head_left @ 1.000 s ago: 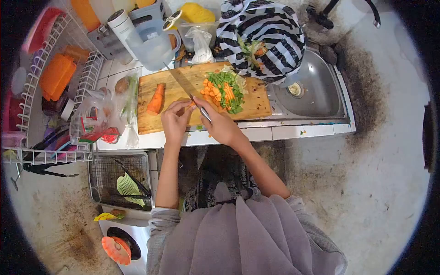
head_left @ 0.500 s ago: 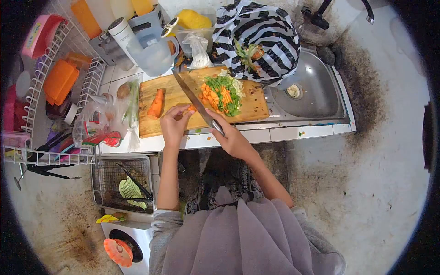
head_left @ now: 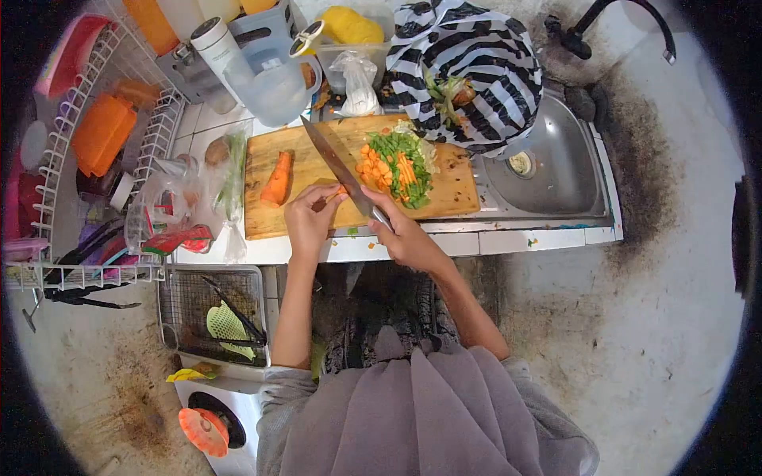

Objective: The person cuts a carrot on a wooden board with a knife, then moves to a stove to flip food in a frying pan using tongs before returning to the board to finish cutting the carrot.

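Note:
My right hand (head_left: 405, 238) is wrapped round the handle of a large knife (head_left: 340, 168), its blade slanting up and left over the wooden cutting board (head_left: 309, 151). Against the blade, my left hand (head_left: 309, 218) pinches a small carrot piece (head_left: 342, 190) at the board's front edge. An orange carrot (head_left: 277, 180) lies on the board's left part. To the right of the knife is a pile of sliced carrot (head_left: 376, 168) and chopped greens (head_left: 416, 190), with pale shreds behind.
A striped plastic bag (head_left: 508, 95) with peelings stands behind the board, beside a metal sink (head_left: 556, 170). A clear jug (head_left: 274, 91) and white-capped bottle (head_left: 213, 41) are at the back left. A white dish rack (head_left: 147, 170) stands left, near a plastic bag (head_left: 171, 202).
The view has shifted slightly, so the board and sink appear a little further right. Both hands keep their holds on the knife and the carrot piece.

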Tool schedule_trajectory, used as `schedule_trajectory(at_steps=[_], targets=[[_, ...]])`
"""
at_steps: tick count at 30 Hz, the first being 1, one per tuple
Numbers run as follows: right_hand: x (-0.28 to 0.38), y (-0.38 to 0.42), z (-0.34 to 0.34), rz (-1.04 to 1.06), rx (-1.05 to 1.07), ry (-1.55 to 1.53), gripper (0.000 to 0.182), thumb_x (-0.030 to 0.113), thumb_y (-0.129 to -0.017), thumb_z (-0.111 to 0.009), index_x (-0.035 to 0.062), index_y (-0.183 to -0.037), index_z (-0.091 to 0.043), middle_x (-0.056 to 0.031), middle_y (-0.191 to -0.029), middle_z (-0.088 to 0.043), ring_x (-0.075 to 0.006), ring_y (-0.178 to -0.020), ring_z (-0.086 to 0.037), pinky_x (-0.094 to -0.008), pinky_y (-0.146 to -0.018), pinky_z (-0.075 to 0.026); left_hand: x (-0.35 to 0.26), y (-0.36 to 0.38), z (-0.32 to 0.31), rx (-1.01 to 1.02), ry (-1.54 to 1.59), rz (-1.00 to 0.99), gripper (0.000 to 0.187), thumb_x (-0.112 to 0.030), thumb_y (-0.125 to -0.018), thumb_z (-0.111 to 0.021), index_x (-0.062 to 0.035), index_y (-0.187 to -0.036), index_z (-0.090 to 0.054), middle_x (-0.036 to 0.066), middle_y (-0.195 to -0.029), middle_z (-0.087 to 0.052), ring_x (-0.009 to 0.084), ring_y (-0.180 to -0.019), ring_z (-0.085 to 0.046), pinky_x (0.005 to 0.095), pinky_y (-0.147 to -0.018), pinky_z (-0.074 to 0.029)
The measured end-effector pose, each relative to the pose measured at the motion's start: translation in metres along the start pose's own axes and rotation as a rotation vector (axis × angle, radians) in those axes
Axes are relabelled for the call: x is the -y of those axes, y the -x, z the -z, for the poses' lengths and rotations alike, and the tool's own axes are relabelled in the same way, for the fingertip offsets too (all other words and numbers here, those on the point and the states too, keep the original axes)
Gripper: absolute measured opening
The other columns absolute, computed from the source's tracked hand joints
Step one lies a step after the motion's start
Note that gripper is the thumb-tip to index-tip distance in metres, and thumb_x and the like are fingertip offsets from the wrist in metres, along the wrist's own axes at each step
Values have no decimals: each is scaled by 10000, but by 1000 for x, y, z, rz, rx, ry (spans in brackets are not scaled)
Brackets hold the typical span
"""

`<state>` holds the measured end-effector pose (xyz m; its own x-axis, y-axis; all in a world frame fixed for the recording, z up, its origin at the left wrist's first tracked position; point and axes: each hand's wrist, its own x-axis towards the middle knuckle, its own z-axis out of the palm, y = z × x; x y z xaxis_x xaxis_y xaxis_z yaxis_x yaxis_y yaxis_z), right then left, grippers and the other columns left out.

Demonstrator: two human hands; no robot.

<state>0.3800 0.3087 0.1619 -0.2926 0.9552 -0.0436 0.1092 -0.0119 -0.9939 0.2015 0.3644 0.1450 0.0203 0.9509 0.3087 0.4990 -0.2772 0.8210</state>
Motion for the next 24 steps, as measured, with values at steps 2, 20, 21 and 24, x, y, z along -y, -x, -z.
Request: schedule_trajectory(at_steps=[2, 20, 21, 24], targets=[[-7, -5, 0, 82, -14, 122, 507, 80, -954, -451, 72, -1438, -299, -120, -1312, -481, -165, -1010, -535, -316, -830, -445, -1, -2, 1, 11, 3, 16, 177, -76, -736, -775, 2, -884, -718, 82, -847, -703, 107, -603, -582, 235, -572, -462], [10, -6, -12, 54, -121, 289, 514, 135, -938, -498, 151, -1429, -345, -250, -1101, -595, -369, -879, -643, -420, -802, -498, 6, -3, 1, 22, 28, -5, 179, -76, -739, -775, 9, -884, -713, 85, -843, -693, 140, -643, -630, 257, -607, -502], [2, -3, -10, 173, -163, 146, 514, 146, -940, -501, 142, -1431, -346, -243, -1227, -560, -372, -929, -636, -435, -798, -501, 8, -3, 0, 13, 60, -3, 188, -76, -734, -779, 12, -886, -713, 87, -847, -693, 144, -656, -639, 256, -619, -510], [-8, 1, -5, 255, -171, 237, 511, 142, -950, -503, 108, -1433, -340, -217, -1358, -470, -330, -1147, -553, -370, -952, -424, 14, -3, -1, 12, 91, 4, 197, -71, -726, -784, 20, -885, -712, 90, -854, -694, 146, -676, -648, 252, -635, -520]])
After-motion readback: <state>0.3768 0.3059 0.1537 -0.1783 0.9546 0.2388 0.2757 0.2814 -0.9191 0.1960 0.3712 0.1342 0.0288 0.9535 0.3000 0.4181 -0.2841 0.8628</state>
